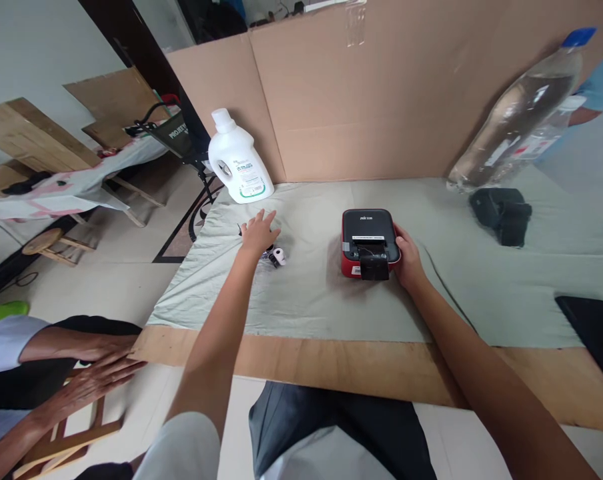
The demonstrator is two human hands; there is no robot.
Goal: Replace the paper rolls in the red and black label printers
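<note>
In the head view, a black-topped, red-sided label printer [357, 225] sits level on the pale green cloth, with a black strip hanging at its front slot. My right hand [408, 259] grips the printer's right side, some fingers hidden behind it. My left hand [258, 233] is stretched out, fingers spread, above a few small items. Among these, a small white roll [279, 256] with a dark core shows just right of my wrist; the rest is partly covered by my hand. Behind my left hand stands a white detergent bottle [241, 167] with a handle.
A cardboard panel [361, 127] borders the back. On the right are a large blue-capped plastic bottle [524, 117], a black device [501, 215] and a black phone-like slab [594, 327]. Another person's hands [99, 373] rest near the wooden edge [321, 357] at the left.
</note>
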